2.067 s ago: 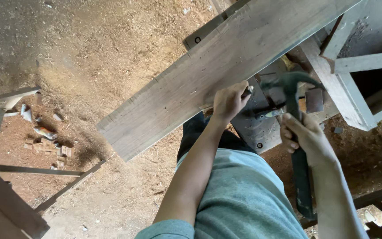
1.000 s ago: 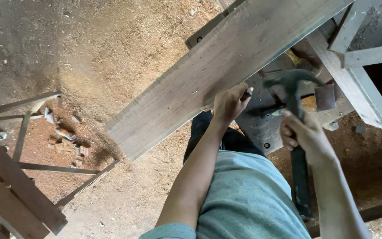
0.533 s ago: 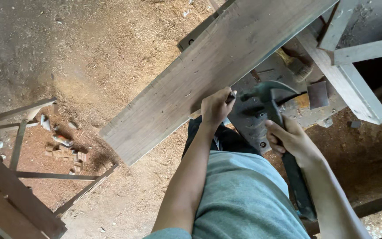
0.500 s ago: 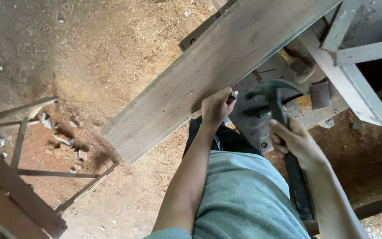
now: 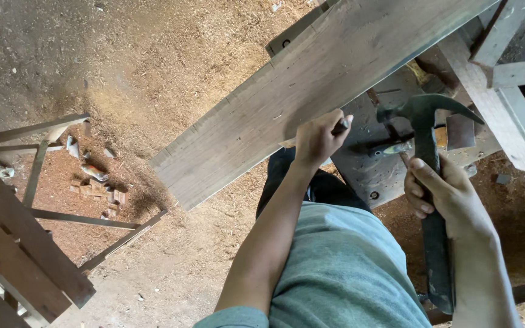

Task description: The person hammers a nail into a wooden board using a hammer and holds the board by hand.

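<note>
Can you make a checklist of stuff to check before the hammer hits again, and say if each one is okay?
1. Right hand grips the dark claw hammer firmly: ok.
2. Left hand steadies the long grey wooden plank: ok.
3. Left fingertips pinch a small dark piece, perhaps a nail, at the plank's edge: ok.
4. Nail stands straight: cannot tell.
5. Left fingers clear of the hammer head's path: not ok, they sit close beside it.
6. Plank rests steadily on the grey metal plate: cannot tell.
</note>
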